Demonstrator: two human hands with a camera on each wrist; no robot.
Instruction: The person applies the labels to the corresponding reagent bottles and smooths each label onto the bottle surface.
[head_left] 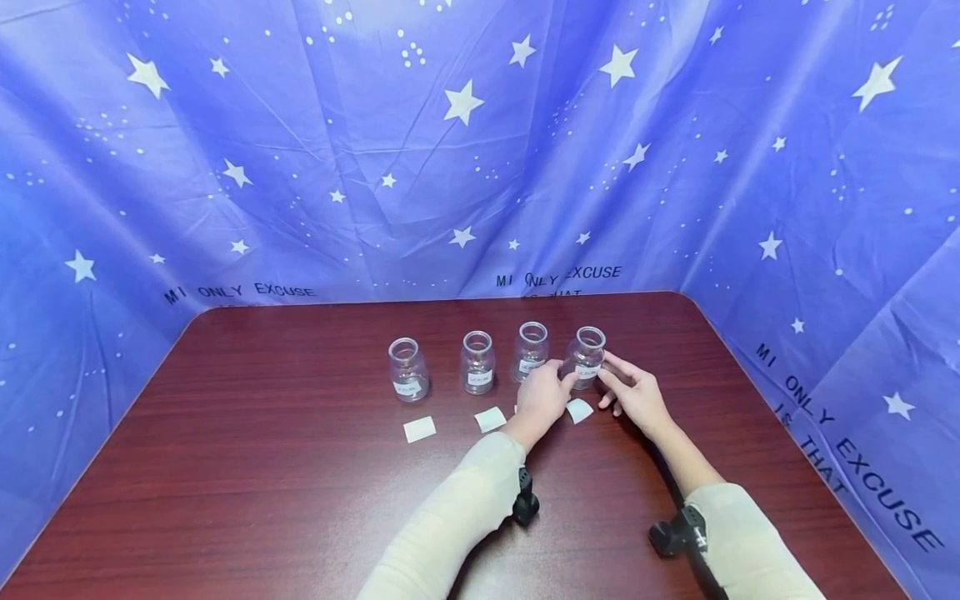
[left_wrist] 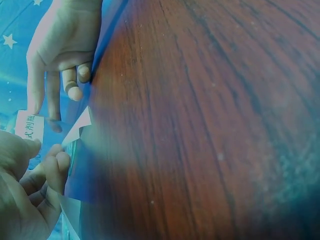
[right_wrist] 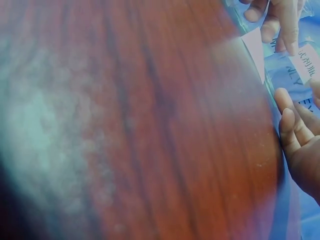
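Observation:
A clear glass reagent bottle (head_left: pixel 588 354) stands upright at the right end of a row, with a white label (head_left: pixel 587 372) on its front. My left hand (head_left: pixel 542 400) holds its left side, thumb by the label's edge. From the right, my right hand (head_left: pixel 641 402) holds the same bottle, thumb at the label and index finger along the side. In the left wrist view the label (left_wrist: pixel 30 126) carries dark printed characters, between the two hands. The right wrist view shows the label (right_wrist: pixel 306 65) too, partly cut off by the frame edge.
Three similar labelled bottles stand to the left: one (head_left: pixel 533 346) behind my left hand, one (head_left: pixel 477 358) mid-row and one (head_left: pixel 407 367) at the far left. White paper slips (head_left: pixel 419 429) lie before the row on the dark red table (head_left: pixel 262 467). A starry blue curtain (head_left: pixel 360 150) hangs behind.

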